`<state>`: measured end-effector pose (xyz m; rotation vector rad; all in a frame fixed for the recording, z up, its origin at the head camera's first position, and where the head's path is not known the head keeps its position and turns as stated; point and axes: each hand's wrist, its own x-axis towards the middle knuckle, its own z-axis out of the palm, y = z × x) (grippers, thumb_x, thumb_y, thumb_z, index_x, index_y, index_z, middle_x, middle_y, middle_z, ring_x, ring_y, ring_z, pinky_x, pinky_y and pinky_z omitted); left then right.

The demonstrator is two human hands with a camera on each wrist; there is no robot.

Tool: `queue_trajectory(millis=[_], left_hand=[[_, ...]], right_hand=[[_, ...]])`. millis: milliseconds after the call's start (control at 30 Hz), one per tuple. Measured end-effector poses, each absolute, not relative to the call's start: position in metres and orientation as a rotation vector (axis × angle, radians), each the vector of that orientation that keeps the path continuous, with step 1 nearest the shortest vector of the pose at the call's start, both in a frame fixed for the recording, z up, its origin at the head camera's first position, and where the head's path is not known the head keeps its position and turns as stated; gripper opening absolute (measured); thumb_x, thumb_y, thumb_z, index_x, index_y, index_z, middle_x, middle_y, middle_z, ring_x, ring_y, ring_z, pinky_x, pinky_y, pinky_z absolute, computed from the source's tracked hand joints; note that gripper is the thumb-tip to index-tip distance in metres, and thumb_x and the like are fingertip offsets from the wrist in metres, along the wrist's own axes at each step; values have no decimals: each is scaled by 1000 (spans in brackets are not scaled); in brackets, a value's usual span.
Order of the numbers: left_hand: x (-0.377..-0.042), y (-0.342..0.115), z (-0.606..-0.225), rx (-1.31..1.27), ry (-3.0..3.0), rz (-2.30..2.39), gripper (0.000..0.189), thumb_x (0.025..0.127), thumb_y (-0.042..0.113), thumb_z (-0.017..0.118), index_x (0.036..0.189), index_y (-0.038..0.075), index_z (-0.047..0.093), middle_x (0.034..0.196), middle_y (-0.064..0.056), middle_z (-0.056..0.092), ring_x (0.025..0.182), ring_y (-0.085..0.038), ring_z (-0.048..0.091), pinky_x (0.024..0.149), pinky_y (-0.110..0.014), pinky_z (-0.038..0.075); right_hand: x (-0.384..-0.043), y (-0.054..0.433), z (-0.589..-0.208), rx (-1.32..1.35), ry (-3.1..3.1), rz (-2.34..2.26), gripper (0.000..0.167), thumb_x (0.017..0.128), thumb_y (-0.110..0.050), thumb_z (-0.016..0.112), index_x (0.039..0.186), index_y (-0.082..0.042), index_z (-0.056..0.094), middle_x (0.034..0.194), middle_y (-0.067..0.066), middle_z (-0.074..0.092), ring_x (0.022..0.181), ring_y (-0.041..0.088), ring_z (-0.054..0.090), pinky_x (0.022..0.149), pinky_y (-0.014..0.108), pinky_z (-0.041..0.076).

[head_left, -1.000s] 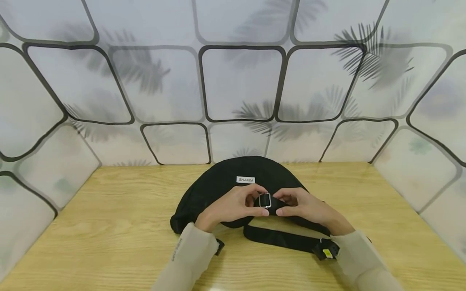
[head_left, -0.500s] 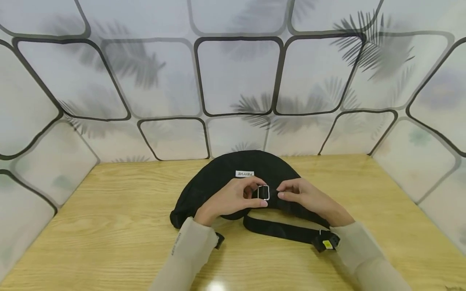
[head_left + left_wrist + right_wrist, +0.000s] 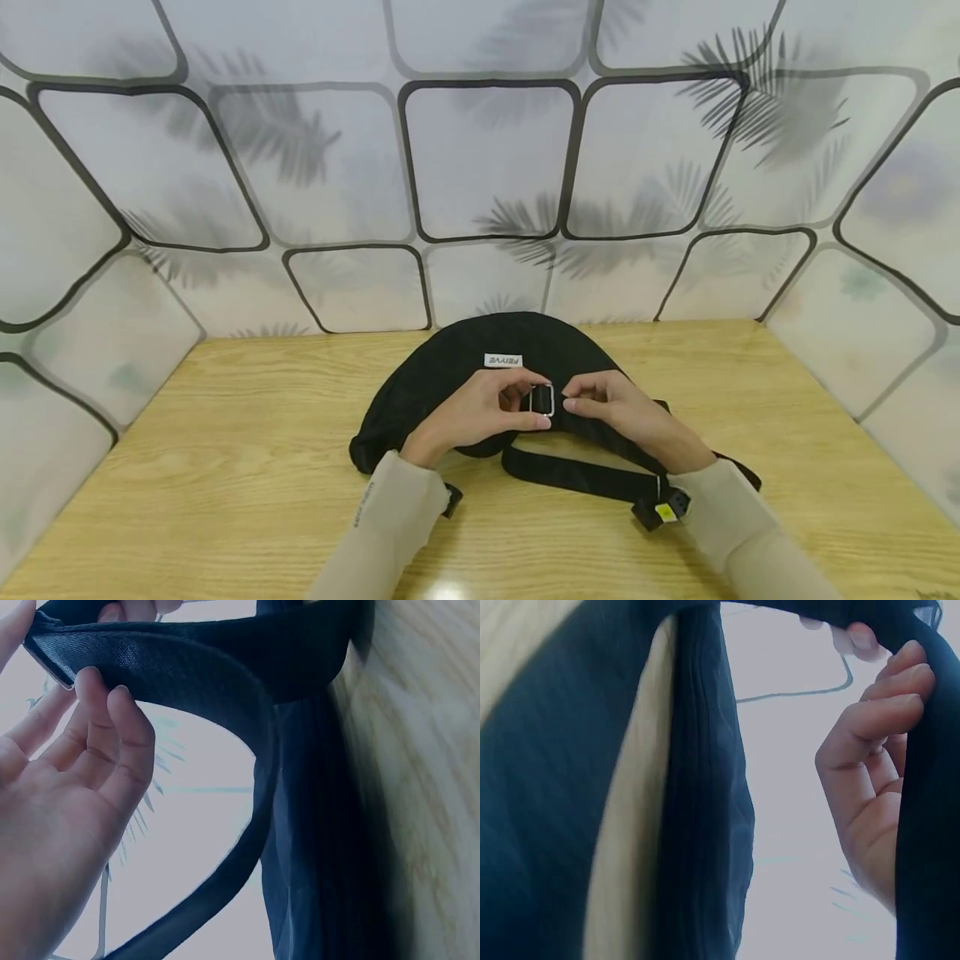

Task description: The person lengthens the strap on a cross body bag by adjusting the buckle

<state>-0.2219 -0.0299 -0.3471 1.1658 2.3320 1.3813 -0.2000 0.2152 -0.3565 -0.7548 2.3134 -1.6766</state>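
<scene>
A black crescent-shaped waist bag (image 3: pixel 517 333) with a small white label (image 3: pixel 503 361) lies on the wooden table. In front of it, my left hand (image 3: pixel 468 412) pinches a silver metal slider buckle (image 3: pixel 552 401) by its top and bottom edges, with black webbing running through it. My right hand (image 3: pixel 630 417) pinches the black strap just right of the buckle, thumb and fingers together. In the left wrist view, the strap (image 3: pixel 202 664) loops away from the left hand (image 3: pixel 75 772). The right wrist view shows curled fingers (image 3: pixel 892 712) partly behind the webbing (image 3: pixel 937 795).
A length of strap (image 3: pixel 577 475) lies toward me, ending in a black plastic clip (image 3: pixel 660 510) with a yellow mark beside the right sleeve. Another black clip (image 3: pixel 453 500) shows by the left sleeve. Patterned cloth walls (image 3: pixel 487 158) stand behind and beside the table (image 3: pixel 225 467).
My right hand shifts slightly along the strap by the buckle, its wrist now a little further left. The clip by the right sleeve has moved slightly left. The left hand keeps its pinch.
</scene>
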Motion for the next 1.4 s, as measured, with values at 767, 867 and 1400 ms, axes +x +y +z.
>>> queue_trajectory(millis=[767,867,1400], left_hand=[[-223,-36,-344,1227,2366,1451,44,94,17,76,134,4,63,95,0,65,81,-11,60,77,-30,53],[-223,-34,-344,1217,2340,1459,44,95,18,75,135,5,63,95,0,66,80,-10,61,77,-29,53],[-221,-33,-345,1166,2271,1468,46,97,16,72,139,1,59,98,-2,67,83,-11,61,76,-28,52]], right_hand=[[-207,229,-361,-921,2158,-1548,11,101,4,54,95,12,55,69,-8,47,62,6,44,60,23,36],[-206,225,-361,-935,2156,-1579,11,100,5,53,95,14,54,69,-7,48,63,6,45,60,24,36],[-202,218,-363,-895,2166,-1696,11,101,4,54,100,13,59,78,-2,61,71,13,58,69,27,47]])
